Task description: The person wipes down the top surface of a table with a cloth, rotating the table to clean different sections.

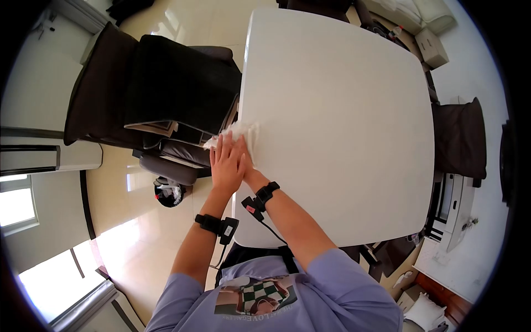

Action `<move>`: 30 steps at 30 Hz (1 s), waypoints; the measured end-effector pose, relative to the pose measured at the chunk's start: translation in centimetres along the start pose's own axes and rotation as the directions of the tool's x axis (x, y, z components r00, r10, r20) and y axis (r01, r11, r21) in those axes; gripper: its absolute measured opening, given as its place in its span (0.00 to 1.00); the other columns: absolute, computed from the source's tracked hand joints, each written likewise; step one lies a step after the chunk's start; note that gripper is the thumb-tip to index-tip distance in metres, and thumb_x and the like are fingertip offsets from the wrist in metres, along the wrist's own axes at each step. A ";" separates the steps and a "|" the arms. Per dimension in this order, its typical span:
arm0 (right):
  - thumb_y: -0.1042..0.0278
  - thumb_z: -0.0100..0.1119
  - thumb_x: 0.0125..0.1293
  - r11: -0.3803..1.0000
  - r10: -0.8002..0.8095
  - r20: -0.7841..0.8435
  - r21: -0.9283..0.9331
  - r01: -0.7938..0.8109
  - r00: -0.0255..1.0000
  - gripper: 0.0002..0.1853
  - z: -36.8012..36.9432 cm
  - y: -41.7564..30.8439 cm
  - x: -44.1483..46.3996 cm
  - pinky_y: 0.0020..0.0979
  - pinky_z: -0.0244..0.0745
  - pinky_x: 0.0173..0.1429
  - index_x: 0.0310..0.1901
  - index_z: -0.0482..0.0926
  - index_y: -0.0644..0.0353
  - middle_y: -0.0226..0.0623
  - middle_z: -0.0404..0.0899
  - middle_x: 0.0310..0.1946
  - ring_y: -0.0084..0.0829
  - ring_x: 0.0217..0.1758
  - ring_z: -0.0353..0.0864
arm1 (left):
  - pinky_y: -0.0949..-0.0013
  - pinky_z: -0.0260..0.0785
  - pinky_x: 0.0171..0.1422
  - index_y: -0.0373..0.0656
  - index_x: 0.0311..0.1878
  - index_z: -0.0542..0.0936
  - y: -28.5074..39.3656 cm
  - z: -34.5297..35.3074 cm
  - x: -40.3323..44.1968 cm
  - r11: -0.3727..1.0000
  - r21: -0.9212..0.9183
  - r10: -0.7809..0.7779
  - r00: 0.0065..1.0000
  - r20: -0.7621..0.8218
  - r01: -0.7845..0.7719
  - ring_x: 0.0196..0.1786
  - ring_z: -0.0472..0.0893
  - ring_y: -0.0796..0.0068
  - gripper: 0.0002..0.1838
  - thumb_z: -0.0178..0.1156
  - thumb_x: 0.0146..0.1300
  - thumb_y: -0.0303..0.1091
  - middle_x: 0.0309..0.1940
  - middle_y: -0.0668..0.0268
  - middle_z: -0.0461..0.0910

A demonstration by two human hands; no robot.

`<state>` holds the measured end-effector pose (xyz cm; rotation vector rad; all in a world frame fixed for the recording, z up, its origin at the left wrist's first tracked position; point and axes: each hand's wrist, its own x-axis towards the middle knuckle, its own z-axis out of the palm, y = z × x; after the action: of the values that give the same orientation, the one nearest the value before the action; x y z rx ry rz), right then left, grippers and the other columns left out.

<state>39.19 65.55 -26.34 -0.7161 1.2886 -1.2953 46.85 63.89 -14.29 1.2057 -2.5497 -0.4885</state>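
Note:
My left hand (225,167) lies with its fingers stretched out over a thin white cloth (253,134) at the left edge of the white table (337,127). My right hand (245,151) crosses beside and partly under the left one. Its fingers are mostly hidden, and the cloth bunches around them. Part of the cloth hangs past the table edge, left of my fingertips. It looks thin and crumpled, perhaps a tissue or wipe. Each wrist wears a black strap with a small box and cable.
A dark armchair (182,83) stands against the table's left side. Below it on the tiled floor is a small black bin (169,193) with a bag inside. Another brown chair (460,138) stands at the right side, and a dark seat lies beyond the far edge.

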 end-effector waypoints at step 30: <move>0.54 0.45 0.68 0.707 -0.065 -0.957 0.155 0.690 0.281 0.29 -74.9 -19.2 -33.0 0.47 0.66 0.68 0.66 0.66 0.62 0.43 0.69 0.65 0.47 0.67 0.69 | 0.50 0.42 0.80 0.42 0.75 0.55 34.6 19.4 5.4 0.944 -0.326 0.165 0.915 0.367 -0.040 0.78 0.51 0.58 0.29 0.44 0.72 0.36 0.76 0.60 0.53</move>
<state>-30.05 112.11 -15.85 0.2820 1.4338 -2.6284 12.15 83.77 -16.95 0.9240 -2.6911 -1.1624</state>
